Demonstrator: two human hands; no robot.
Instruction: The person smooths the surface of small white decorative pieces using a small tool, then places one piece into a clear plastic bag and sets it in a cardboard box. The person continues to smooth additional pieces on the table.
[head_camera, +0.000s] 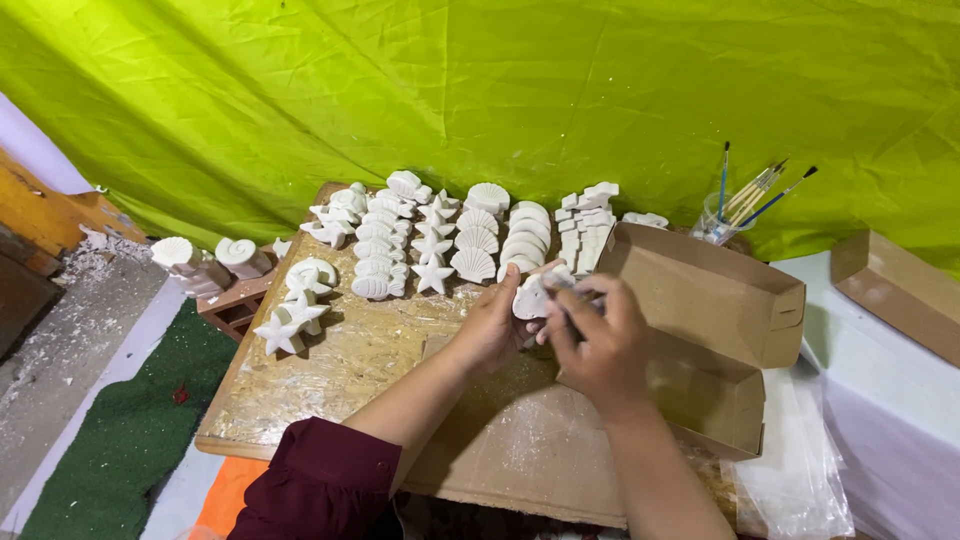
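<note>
Holding white plaster piece (530, 297): left hand (492, 325) grip closed; right hand (600, 340) pinching small tool.

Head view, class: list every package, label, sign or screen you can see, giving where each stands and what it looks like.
Open cardboard box: right of the hands, brown, long, lid up.
Second cardboard box: far right on the white surface, brown, partly out of frame.
Clear plastic bag: below the open box, crumpled.
No labels, signs or screens.

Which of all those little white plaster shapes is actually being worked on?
The white figure gripped in the left hand, with the right hand against it. All the other pieces sit in rows on the board, untouched.
</note>
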